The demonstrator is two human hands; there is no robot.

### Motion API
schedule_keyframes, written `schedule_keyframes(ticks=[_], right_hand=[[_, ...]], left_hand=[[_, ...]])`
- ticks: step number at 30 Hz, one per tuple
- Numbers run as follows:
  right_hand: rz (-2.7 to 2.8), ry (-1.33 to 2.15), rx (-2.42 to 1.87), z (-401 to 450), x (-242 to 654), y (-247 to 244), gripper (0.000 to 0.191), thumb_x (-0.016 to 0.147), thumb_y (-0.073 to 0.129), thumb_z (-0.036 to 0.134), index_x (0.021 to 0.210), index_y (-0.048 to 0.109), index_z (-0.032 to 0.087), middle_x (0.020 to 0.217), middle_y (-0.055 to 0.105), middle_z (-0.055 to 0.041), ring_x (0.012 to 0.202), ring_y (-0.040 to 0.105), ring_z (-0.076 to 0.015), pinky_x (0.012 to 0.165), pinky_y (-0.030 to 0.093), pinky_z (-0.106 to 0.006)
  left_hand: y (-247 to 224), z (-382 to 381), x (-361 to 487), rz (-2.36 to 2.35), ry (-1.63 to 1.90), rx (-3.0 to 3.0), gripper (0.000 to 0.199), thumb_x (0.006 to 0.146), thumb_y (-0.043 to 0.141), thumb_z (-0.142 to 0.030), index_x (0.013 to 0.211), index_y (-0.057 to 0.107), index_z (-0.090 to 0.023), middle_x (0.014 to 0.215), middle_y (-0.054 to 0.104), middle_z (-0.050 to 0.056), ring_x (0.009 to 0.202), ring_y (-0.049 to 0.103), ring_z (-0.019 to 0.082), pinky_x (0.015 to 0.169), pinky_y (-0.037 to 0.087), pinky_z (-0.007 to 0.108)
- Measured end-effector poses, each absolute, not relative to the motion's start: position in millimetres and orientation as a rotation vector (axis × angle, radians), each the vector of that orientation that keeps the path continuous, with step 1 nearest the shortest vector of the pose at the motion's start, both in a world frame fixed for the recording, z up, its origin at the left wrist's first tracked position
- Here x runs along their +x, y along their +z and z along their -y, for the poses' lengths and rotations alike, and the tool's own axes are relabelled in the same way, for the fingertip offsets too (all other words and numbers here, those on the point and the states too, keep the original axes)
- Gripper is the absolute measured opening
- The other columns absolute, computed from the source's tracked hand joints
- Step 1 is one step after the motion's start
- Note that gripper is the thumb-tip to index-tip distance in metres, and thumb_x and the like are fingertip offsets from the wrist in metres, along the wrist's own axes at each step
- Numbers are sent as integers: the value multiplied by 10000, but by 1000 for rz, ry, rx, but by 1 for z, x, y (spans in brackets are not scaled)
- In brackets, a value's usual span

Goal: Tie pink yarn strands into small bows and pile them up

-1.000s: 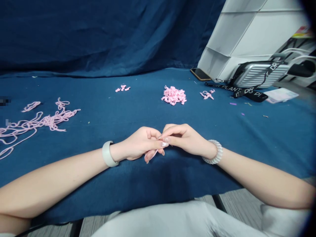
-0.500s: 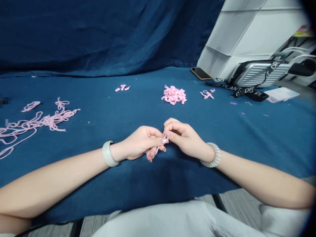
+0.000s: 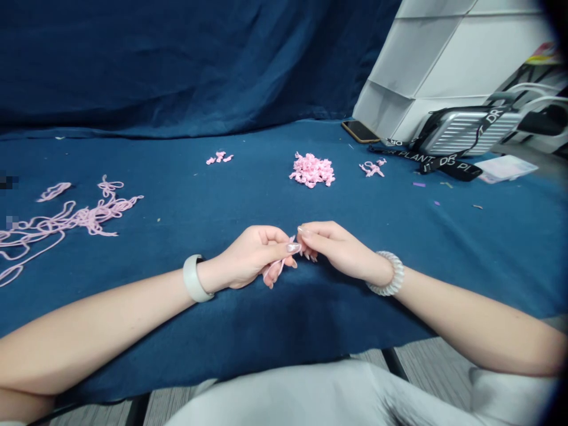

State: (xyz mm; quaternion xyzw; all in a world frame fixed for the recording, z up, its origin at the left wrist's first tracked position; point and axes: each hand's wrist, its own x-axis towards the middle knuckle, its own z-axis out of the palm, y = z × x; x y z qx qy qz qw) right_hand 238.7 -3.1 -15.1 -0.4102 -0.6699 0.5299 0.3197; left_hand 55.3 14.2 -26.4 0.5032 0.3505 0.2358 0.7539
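My left hand (image 3: 261, 255) pinches a short length of pink yarn (image 3: 276, 264) between thumb and forefinger, and a strand hangs down across its other fingers. Close beside it on the right, my right hand (image 3: 331, 247) is closed with thumb against forefinger, right at the yarn's upper end. Its curled fingers hide most of what they grip. Both hands are just above the blue cloth. Beyond them lies a heap of small pink knotted yarn pieces (image 3: 312, 170).
Loose pink yarn (image 3: 95, 218) sprawls at the left, near a small yarn bundle (image 3: 54, 191). Small pink pieces (image 3: 219, 157) lie at the back, others (image 3: 371, 168) at right. A phone (image 3: 360, 131), a silver case (image 3: 474, 131) with a black strap and a white box (image 3: 426, 59) stand back right.
My right hand has shifted slightly right and turned, its fingers now curled lower beside the yarn. My left hand has kept its pinch in nearly the same place.
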Motion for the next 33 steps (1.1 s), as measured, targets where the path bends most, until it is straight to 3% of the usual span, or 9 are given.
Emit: schedule_keyframes(ticks=[9,12,15,21,33], right_hand=[[1802,1096,-1135,4,241,-8,334,893,475,381,645,480,157,601,450,27,559,404,-80,553,340,-230],[1815,1046,-1045,6,242,-5,182,864,537,318,800,575,152,698,520,3,602,445,-89,572,377,-231],[1895,1026,-992,6,243,-6,147,837,579,276,900,638,157,775,552,-21,651,487,-102,597,403,-239],[1952,967,-1018,4,239,-14,140,838,575,235,726,603,156,728,545,-15,657,497,-106,617,403,-248],[1888,873,-1028,5,234,-16,161,847,514,176,687,519,161,763,493,-24,703,469,-122,652,388,-261]], left_hand=[[-26,-12,58,-822,478,1142,296,672,747,-362,658,590,-111,528,649,25,309,508,79,293,389,154],[-24,-12,58,-821,470,1152,297,672,748,-358,643,594,-105,503,636,22,308,508,77,296,390,149],[-24,-12,58,-817,471,1140,318,663,752,-374,629,584,-106,496,633,24,308,510,81,292,386,149],[-25,-13,56,-805,463,1149,325,670,745,-379,618,577,-107,460,604,18,309,509,85,297,387,148],[-23,-13,58,-826,451,1124,319,658,756,-375,645,598,-99,485,616,17,317,515,83,306,419,159]])
